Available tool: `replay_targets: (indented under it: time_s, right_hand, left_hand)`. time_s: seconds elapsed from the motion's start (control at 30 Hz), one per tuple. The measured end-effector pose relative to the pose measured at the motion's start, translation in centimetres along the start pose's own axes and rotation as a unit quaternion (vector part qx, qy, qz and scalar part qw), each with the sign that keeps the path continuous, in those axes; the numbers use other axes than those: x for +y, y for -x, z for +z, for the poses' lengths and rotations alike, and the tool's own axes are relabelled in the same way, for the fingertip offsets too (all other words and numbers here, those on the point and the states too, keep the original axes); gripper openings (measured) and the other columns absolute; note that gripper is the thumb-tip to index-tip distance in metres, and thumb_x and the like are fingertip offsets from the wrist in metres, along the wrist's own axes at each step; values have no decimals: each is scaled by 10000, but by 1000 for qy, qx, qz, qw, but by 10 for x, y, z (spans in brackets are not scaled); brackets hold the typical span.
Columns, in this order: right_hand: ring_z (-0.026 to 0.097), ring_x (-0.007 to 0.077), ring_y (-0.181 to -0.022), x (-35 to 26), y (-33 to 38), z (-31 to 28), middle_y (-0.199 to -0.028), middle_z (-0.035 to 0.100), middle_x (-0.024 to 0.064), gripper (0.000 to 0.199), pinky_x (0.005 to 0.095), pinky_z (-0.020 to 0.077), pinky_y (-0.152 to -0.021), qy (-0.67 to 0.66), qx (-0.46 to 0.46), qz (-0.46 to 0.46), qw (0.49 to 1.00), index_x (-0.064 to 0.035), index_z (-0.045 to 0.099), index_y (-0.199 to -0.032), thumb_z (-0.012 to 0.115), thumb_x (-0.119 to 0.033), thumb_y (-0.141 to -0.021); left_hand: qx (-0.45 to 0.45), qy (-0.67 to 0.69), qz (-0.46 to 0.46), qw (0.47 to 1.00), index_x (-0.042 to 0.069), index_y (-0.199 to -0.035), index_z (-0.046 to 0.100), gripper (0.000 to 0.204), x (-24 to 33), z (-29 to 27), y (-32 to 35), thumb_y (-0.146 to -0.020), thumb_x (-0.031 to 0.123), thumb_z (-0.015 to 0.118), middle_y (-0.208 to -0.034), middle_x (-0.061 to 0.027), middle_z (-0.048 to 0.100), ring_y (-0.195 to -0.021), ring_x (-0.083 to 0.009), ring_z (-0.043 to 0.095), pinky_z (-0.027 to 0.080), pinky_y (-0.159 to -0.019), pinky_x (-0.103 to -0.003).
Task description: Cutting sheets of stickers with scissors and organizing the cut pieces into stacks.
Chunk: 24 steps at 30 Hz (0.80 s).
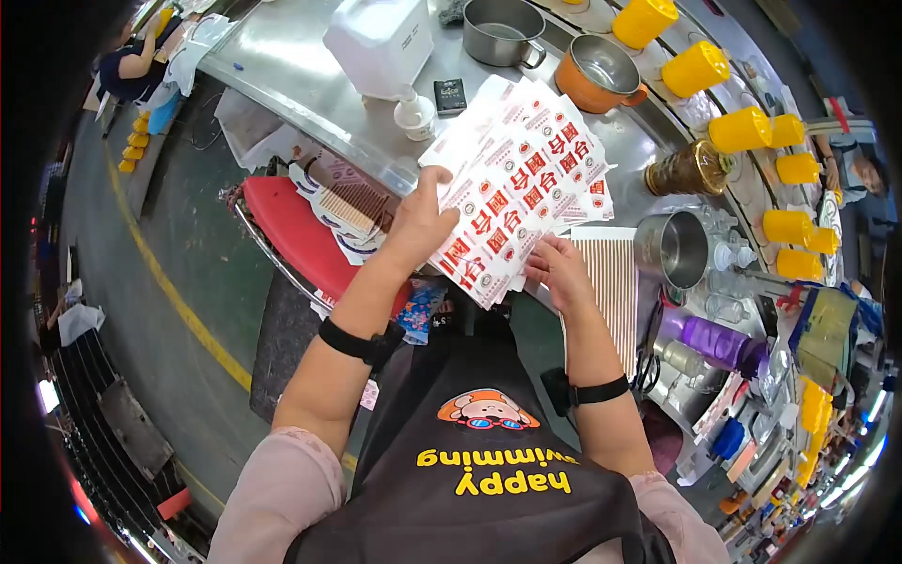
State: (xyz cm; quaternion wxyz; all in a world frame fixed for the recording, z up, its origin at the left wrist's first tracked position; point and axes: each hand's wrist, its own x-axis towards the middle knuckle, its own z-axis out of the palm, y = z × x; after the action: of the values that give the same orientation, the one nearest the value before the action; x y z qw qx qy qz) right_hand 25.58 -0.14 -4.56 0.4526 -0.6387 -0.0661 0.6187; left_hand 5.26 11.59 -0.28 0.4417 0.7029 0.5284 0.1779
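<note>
Both hands hold a fanned stack of white flat cartons printed with red characters, over the edge of a steel table. My left hand grips the stack's lower left side, thumb up along its edge. My right hand pinches the lower right corner from beneath. A striped beige sheet pile lies just right of my right hand.
On the table stand a white plastic jug, a steel pot, an orange pot, a steel cup, a brown jar and several yellow containers. A red stool is at left. A purple bottle lies at right.
</note>
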Motion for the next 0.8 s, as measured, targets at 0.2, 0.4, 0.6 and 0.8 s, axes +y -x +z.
replay_targets:
  time_s: [0.2,0.4,0.6,0.8]
  right_hand:
    - [547,135,-746,3,2,-2,-901,564,60,294,278,482,-691,-9,-6,-9,1000,3,479,-1071,559,-175,-850]
    - [456,174,-1081,14,12,-12,-1153,494,54,422,349,398,-875,-113,-57,-114,985,-72,403,-1234,519,-292,-893]
    - [555,246,-985,21,21,-41,-1083,556,111,581,400,453,-875,-343,-316,-126,875,-42,371,-1295,590,-325,-837]
    - [543,271,-1065,41,33,-79,-1199,539,122,493,460,434,-917,-434,-227,-126,863,-47,409,-1276,552,-276,-864]
  left_hand:
    - [20,1,84,996,15,-1272,355,567,28,5,31,-744,119,533,-909,-244,577,-814,-332,590,455,-711,-380]
    - [18,5,274,961,21,-1191,474,463,84,8,74,-731,6,523,-686,-181,570,-623,-336,575,455,-565,-415]
    - [-75,36,296,952,22,-1212,451,514,91,-3,89,-710,0,556,-729,-182,582,-644,-332,588,467,-573,-395]
    - [-193,157,218,944,-4,-1218,432,456,106,7,92,-798,117,561,-800,-199,604,-700,-320,602,484,-623,-356]
